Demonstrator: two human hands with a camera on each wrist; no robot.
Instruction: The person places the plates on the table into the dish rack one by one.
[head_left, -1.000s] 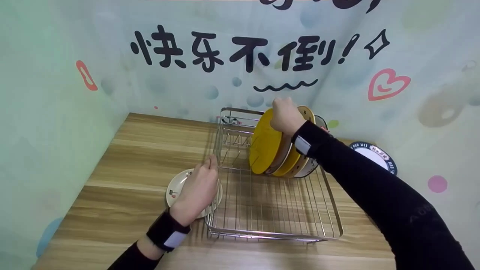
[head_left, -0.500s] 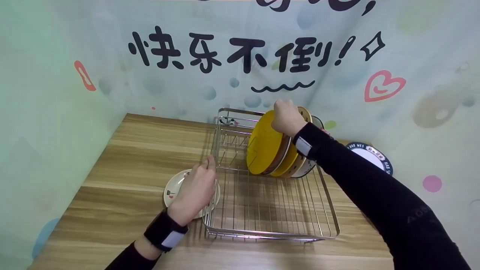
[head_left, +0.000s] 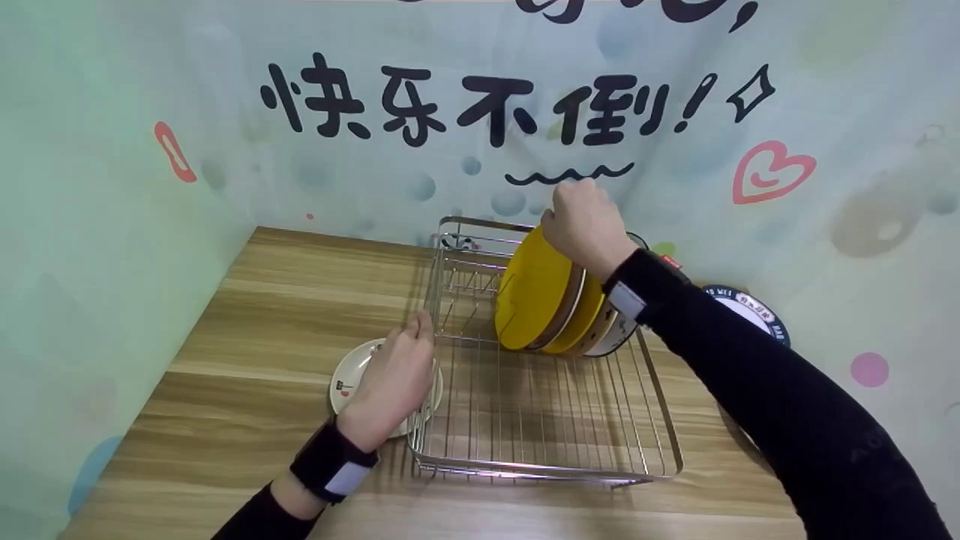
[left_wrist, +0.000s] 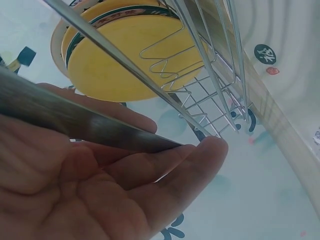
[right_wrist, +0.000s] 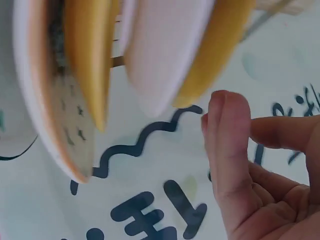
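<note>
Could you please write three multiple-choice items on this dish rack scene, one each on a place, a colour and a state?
1. Where does the small cream plate lie?
A. On the table left of the dish rack
B. Inside the rack
C. Against the right wall

2. What colour is the front upright plate?
A. Blue
B. Yellow
C. Green

3. What is the left hand doing?
A. Lifting a cup
B. Hanging idle
C. Resting on the rack's left rim

Answers: 1 A, the head view shows it flat on the wood beside the rack. 2 B, its face is plain yellow. 3 C, the left wrist view shows the rim bar across the fingers.
</note>
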